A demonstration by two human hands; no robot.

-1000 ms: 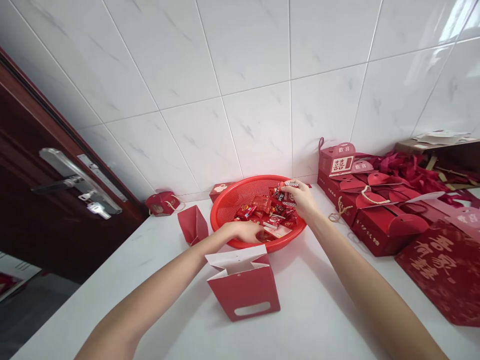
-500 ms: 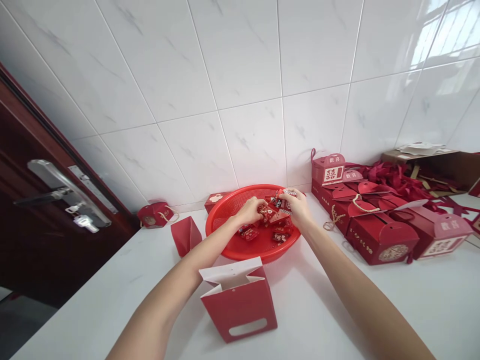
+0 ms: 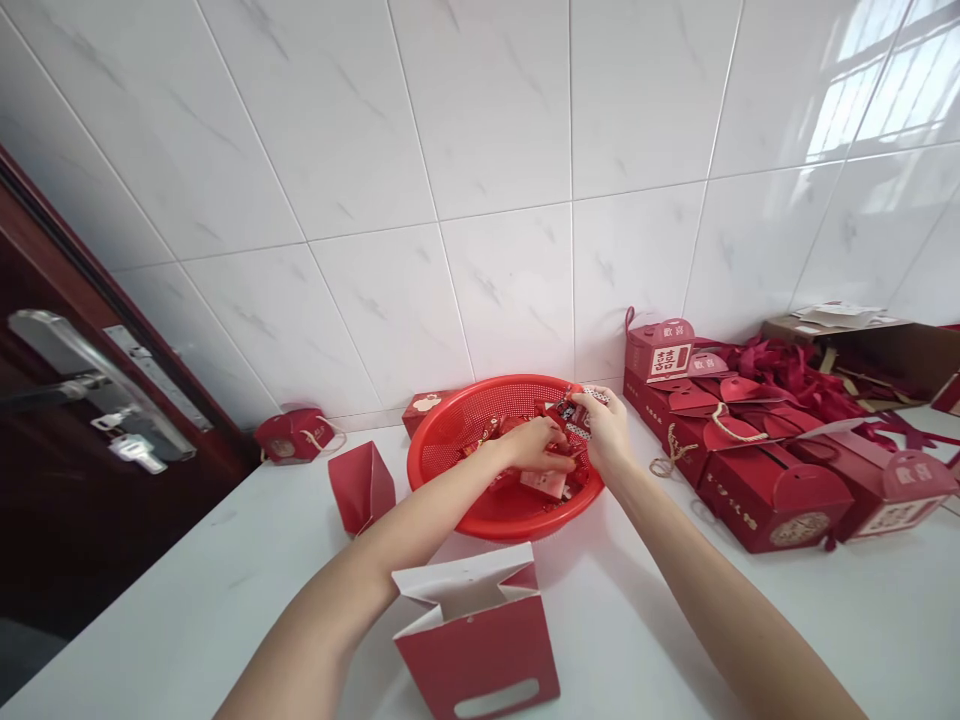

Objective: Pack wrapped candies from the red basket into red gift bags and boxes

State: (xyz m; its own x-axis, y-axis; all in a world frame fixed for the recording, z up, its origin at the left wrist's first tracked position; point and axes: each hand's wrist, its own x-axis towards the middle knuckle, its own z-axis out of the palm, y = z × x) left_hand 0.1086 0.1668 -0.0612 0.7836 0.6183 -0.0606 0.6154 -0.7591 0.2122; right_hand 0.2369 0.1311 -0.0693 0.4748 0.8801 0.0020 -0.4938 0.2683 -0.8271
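Observation:
A red plastic basket (image 3: 442, 440) stands on the white table and holds several red-wrapped candies (image 3: 546, 484). Inside it, my left hand (image 3: 538, 446) reaches over the candies with its fingers spread a little, palm down. My right hand (image 3: 606, 425) is closed on wrapped candies (image 3: 576, 415) at the basket's right rim, some with a black-and-white checked edge. In front of the basket, an open red paper box (image 3: 480, 640) stands upright with its white inside showing.
Folded red gift boxes (image 3: 780, 495) are piled at the right, beside red ribbons and a cardboard box (image 3: 900, 355). A small red box (image 3: 294, 435) and a red triangular-sided box (image 3: 361, 488) stand at the left. A door with keys (image 3: 137, 452) is far left.
My left hand has moved right and down within the basket and let go of the candy it held. The right hand keeps its candies. The view has shifted slightly.

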